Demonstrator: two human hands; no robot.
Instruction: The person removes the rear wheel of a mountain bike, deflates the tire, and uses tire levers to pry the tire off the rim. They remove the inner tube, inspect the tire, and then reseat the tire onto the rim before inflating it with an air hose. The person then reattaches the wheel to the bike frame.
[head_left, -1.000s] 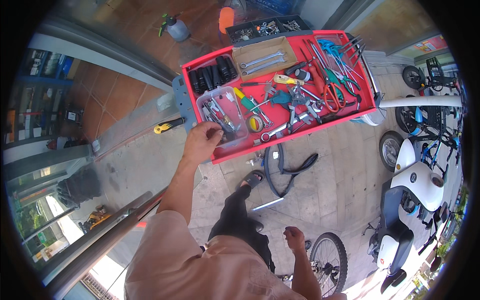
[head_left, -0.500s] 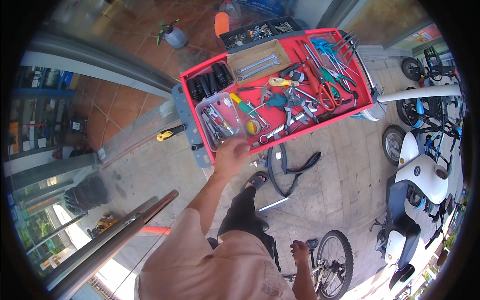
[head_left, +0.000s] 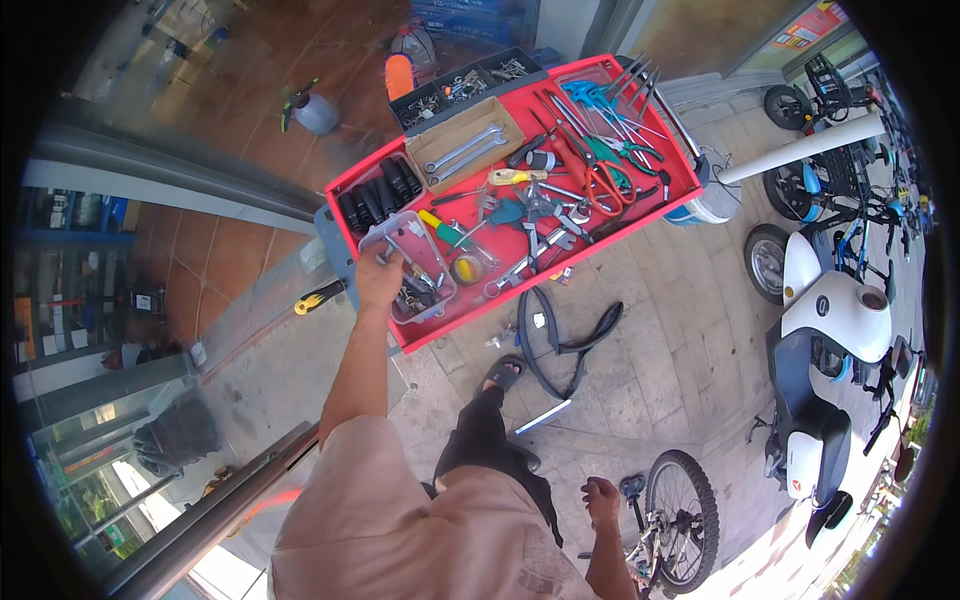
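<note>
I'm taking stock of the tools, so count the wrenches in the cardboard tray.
2: one wrench runs along the middle of the cardboard tray; the second wrench lies beside it, nearer the wearer. None there looks hidden.

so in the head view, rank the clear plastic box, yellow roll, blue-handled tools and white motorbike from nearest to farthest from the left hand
From the left hand:
1. Clear plastic box: right at the hand
2. Yellow roll: just right of the box
3. Blue-handled tools: beyond the roll, upper right
4. White motorbike: far right
</note>
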